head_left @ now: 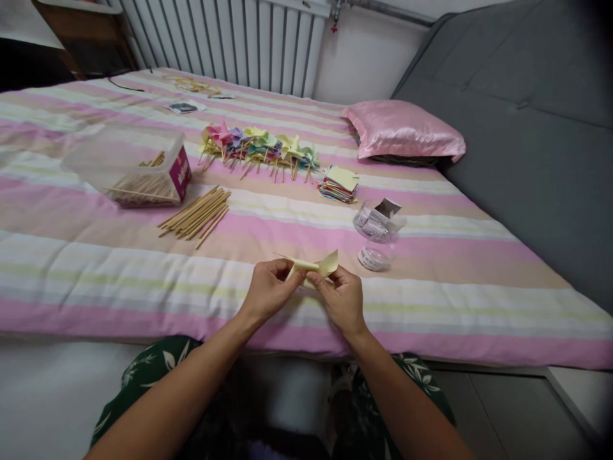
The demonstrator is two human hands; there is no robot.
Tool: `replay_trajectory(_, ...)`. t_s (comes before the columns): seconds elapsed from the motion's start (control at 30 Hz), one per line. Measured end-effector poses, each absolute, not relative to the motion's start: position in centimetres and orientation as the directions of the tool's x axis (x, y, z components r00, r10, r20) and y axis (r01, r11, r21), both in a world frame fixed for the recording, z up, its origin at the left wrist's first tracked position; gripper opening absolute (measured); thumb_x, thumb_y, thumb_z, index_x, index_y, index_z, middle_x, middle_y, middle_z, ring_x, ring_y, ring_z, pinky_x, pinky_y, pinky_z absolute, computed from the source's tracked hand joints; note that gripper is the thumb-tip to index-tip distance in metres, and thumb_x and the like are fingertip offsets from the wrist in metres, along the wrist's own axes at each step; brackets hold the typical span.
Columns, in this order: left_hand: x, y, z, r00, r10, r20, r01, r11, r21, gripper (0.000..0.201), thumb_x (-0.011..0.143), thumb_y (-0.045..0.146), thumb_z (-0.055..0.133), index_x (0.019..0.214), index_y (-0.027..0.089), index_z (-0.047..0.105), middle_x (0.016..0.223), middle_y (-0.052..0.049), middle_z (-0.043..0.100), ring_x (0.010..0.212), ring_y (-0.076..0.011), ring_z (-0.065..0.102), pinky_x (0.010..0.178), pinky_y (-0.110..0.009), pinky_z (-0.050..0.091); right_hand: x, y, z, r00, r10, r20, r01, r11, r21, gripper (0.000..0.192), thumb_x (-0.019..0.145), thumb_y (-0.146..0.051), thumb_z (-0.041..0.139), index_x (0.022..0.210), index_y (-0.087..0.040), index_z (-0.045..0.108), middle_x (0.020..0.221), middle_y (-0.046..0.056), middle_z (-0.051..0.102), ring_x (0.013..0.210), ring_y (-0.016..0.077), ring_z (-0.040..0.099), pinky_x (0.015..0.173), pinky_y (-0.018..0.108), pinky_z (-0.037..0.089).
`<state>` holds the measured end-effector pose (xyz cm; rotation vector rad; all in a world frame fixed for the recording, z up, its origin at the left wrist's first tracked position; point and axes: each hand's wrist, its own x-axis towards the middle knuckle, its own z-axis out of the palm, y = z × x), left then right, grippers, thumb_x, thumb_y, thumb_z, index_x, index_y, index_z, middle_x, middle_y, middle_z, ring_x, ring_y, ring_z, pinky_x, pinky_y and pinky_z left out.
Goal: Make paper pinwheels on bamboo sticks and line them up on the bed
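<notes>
A bed with a striped sheet (431, 313) in pink, white, tan and yellow-green served as the work surface. Taking the hands as the centre of the dial, a white radiator (239, 45) stood against the wall at eleven o'clock, and a grey padded headboard (517, 128) rose at two. A shiny pink pillow (407, 131) lay between one and two, near the headboard.

At ten o'clock, a loose bundle of thin wooden sticks (198, 214) lay just beside a clear plastic box (103, 150) holding more sticks. A cluster of coloured pinwheels (258, 150) spread out at eleven, with a stack of coloured paper squares (340, 182) towards one. A clear container (376, 223) with small packets inside sat at two, and a clear round container (376, 257) just below it.

The left hand (272, 284) and right hand (343, 297) met near the bed's front edge, both closed in a pinch on one piece of pale yellow paper (329, 263). The thumbs came close together on its near side, the other fingers curled behind. The paper was bent, one corner standing up at one o'clock.
</notes>
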<state>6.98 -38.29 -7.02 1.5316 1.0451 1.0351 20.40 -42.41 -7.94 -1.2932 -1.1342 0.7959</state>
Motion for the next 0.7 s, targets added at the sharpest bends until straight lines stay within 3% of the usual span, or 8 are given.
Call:
replay_trajectory(0.2, 7.01, -38.33, -7.06, 0.244, 0.963, 0.118, 0.114, -0.149, 0.982, 0.04, 0.068, 0.037, 0.067, 0.044, 0.017, 0.041, 0.045, 0.006, 0.03, 0.044, -0.0056, 0.027, 0.042, -0.022, 0.017, 20.28, -42.35, -8.0, 0.303, 0.935, 0.186, 0.136, 0.151, -0.979, 0.024, 0.072, -0.037, 0.067, 0.083, -0.015, 0.069, 0.074, 0.004, 0.069, 0.072, 0.0186, 0.063, 0.067, 0.03, 0.049)
replay_trajectory(0.5, 7.0, -38.44, -7.6, 0.206, 0.968, 0.147, 0.158, -0.181, 0.971, 0.032, 0.069, 0.037, 0.067, 0.05, 0.015, 0.055, 0.046, 0.005, 0.039, 0.045, -0.007, 0.032, 0.043, -0.022, 0.022, 20.21, -42.33, -8.19, 0.302, 0.938, 0.17, 0.125, 0.138, -0.983, 0.025, 0.073, -0.037, 0.067, 0.082, -0.015, 0.069, 0.072, 0.004, 0.068, 0.07, 0.0175, 0.062, 0.066, 0.029, 0.048)
replay_trajectory(0.7, 7.03, -38.49, -7.58, 0.198, 0.969, 0.147, 0.119, -0.172, 0.978, 0.031, 0.067, 0.037, 0.069, 0.049, 0.015, 0.056, 0.045, 0.004, 0.042, 0.044, -0.0073, 0.035, 0.042, -0.021, 0.023, 20.24, -42.29, -8.07, 0.295, 0.937, 0.188, 0.136, 0.153, -0.979, 0.024, 0.073, -0.038, 0.066, 0.08, -0.015, 0.069, 0.07, 0.003, 0.068, 0.067, 0.0166, 0.061, 0.064, 0.028, 0.048)
